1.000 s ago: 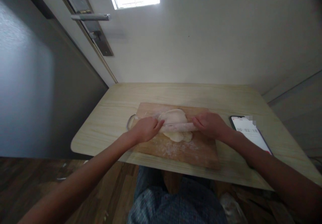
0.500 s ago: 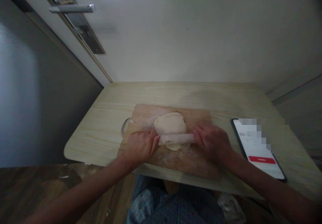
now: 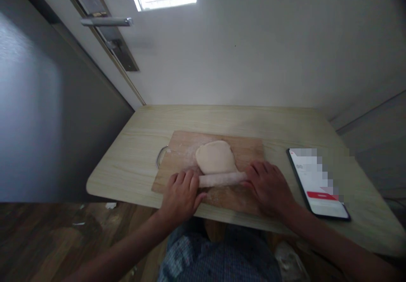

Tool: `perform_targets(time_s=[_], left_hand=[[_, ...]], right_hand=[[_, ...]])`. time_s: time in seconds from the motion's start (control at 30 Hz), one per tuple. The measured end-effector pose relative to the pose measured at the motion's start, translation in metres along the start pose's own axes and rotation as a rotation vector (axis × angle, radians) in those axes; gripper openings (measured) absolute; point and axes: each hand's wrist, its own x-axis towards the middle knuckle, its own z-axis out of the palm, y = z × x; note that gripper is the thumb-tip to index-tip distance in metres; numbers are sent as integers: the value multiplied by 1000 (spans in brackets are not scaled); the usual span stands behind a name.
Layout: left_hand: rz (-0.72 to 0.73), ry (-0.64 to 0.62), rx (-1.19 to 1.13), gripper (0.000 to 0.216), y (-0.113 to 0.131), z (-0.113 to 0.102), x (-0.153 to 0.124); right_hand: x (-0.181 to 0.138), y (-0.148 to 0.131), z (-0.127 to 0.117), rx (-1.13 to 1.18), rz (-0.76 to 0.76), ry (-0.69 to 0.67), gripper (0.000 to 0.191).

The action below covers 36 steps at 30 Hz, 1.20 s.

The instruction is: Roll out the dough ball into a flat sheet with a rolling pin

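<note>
Pale dough (image 3: 215,157) lies on our wooden cutting board (image 3: 250,149); along the dough's near edge we grasp a floury rolling pin (image 3: 223,179), left hand (image 3: 181,195) on one end, right hand (image 3: 268,184) around the other.

L hand (image 3: 181,193) is palm-down, fingers (image 3: 186,179) bent fwd, thumb (image 3: 199,198) jutting inward twd R hand (image 3: 269,185), well apart. R hand's also knuckles-up w/ fingers curled in. Bare L forearm (image 3: 136,244) & R forearm (image 3: 323,237) slant back & outward from wrists (image 3: 164,215).
</note>
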Motion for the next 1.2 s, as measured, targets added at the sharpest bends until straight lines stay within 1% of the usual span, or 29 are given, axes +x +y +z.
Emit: perform_targets(time_s=[0.1,0.2,0.3,0.4,0.5,0.6,0.77,0.9,0.97,1.03,1.2], left_hand=[[-2,37,22,48,5,3,-10],[-5,29,18,49,7,2,-13],[-17,-15,-18,42,4,-4,-6],[-54,-45,-65,37,1,-9,5],[-73,-55,-118,35,-4,-10,13],[-83,-38,-164,33,-9,-9,20],[-161,34,-190,33,-18,-11,36],[-176,20,-237,35,-24,-12,48],[-163,12,-234,37,-25,-12,50],[-159,24,-202,40,-23,-11,48],[-121,76,-137,52,-13,-10,35]], right_hand=[[-6,-5,-2,-21,-8,29,28],[-4,-5,-3,-23,-9,22,29],[6,0,-2,-4,-2,-6,30],[20,6,-1,15,14,-23,36],[35,10,-1,15,18,-11,40],[47,14,-1,52,25,-6,44],[63,21,8,132,50,-123,53],[71,28,18,177,75,-206,60],[72,28,20,189,83,-224,60],[70,27,19,186,88,-223,57],[53,18,12,140,71,-157,47]])
